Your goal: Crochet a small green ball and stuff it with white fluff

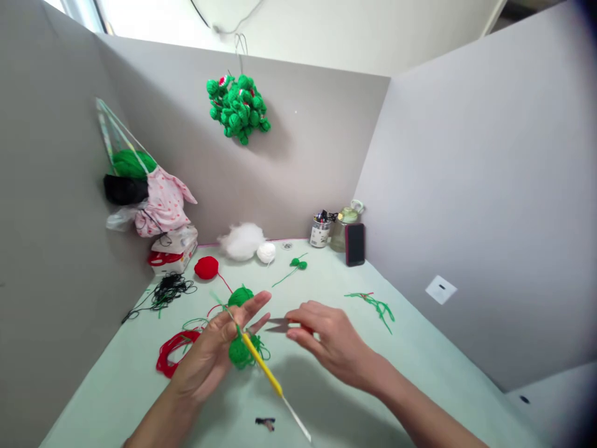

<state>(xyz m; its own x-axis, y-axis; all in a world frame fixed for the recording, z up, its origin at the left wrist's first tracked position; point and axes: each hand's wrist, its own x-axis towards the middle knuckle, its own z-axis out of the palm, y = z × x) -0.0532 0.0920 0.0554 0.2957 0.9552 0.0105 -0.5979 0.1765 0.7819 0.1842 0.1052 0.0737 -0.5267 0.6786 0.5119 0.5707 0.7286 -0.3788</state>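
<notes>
My left hand (209, 358) is closed on a crochet hook (263, 366) with a yellow handle, which slants down to the right. Green yarn is pinched at the hook's upper end, while some of the fingers stretch out. In my right hand (338, 342) is a pair of scissors (278, 324) with red handles. Their blades are spread and point left, close to the left fingertips. A green yarn ball (239, 354) lies below the left fingers, and another green ball (240, 295) shows behind them, partly covered.
Around the hands lie a red yarn loop (164, 358), black yarn (170, 289), a red ball (206, 267), green scraps (380, 306) and a hair clip (265, 424). White stuffing (242, 241), a pen cup (319, 231) and a phone (355, 244) stand farther back. Green crocheted pieces (239, 111) hang above.
</notes>
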